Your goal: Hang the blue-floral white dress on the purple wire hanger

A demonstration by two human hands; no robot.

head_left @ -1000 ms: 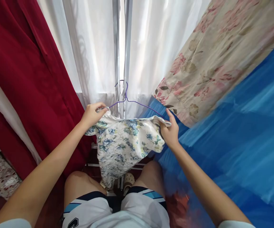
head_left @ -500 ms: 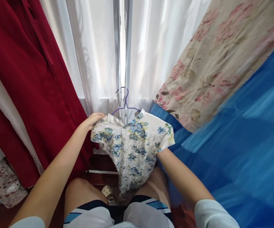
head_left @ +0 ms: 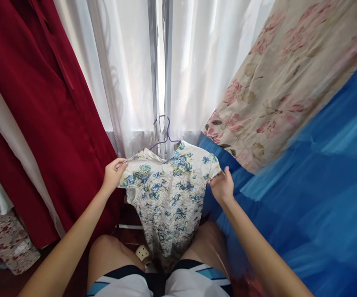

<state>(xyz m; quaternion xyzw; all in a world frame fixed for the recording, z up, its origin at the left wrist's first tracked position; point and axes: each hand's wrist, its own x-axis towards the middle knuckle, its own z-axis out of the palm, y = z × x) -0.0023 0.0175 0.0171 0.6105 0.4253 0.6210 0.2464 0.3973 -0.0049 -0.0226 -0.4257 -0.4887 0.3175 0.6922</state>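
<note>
A short-sleeved floral blouse (head_left: 172,194), white with blue, green and yellow flowers, hangs on a purple hanger (head_left: 168,134) in front of me. My left hand (head_left: 116,173) pinches the outer edge of the left-side sleeve between thumb and fingers. At the other sleeve, my right hand (head_left: 223,186) touches the hem from below, its thumb standing apart and its fingers partly hidden by the cloth. The blouse's lower end hangs down between my knees.
Dark red cloth (head_left: 55,123) hangs on the left. White curtains (head_left: 209,62) with grey metal poles (head_left: 168,62) stand behind. To the right hang a beige floral cloth (head_left: 259,95) and blue tulle (head_left: 314,206). A cream clog (head_left: 142,252) is on the floor.
My right hand has come out from behind the right-side sleeve to its hem. My left hand has slid from the shoulder down and outward to the sleeve edge.
</note>
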